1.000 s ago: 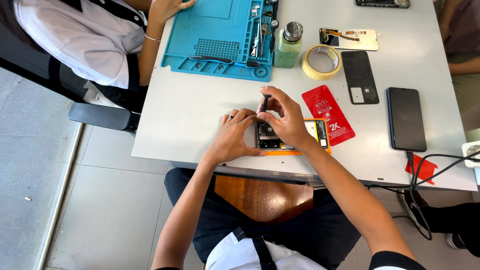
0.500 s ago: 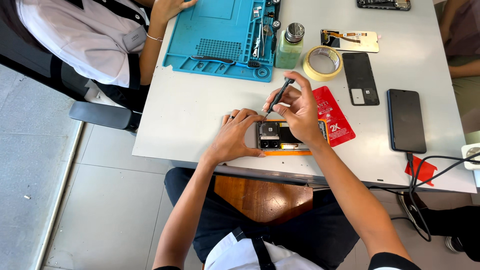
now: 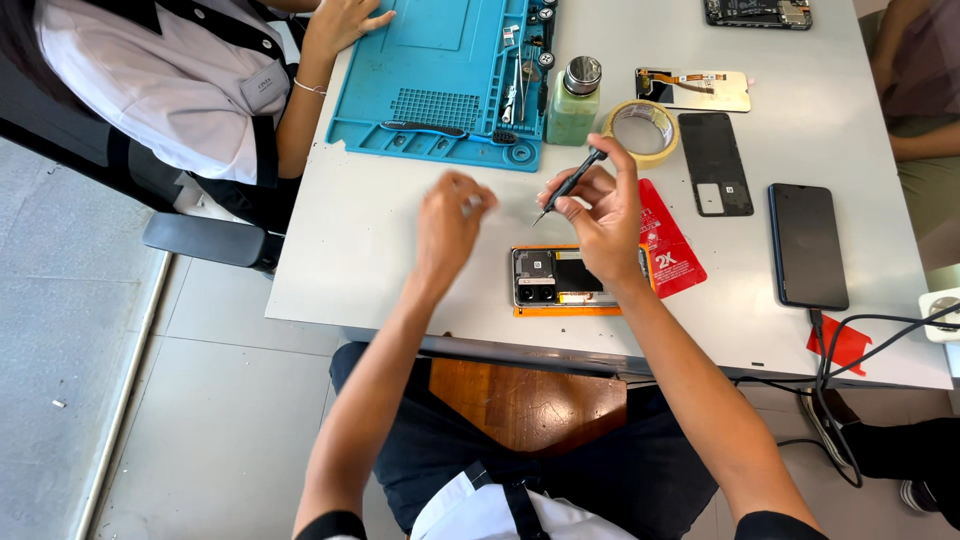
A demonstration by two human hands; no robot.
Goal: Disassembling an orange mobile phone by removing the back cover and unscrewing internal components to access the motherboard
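From the head camera, your right hand point(image 3: 600, 215) pinches a thin black screwdriver point(image 3: 568, 185), tip slanting down-left, just above the opened phone point(image 3: 560, 280) lying flat on the white table point(image 3: 390, 260). Your left hand point(image 3: 450, 225) hovers loosely curled, holding nothing, just left of the phone.

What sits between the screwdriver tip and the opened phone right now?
Nothing visible does. The right hand holds the screwdriver lifted above the opened phone, tip pointing down-left over bare table. The left hand hovers to the side, clear of the phone.
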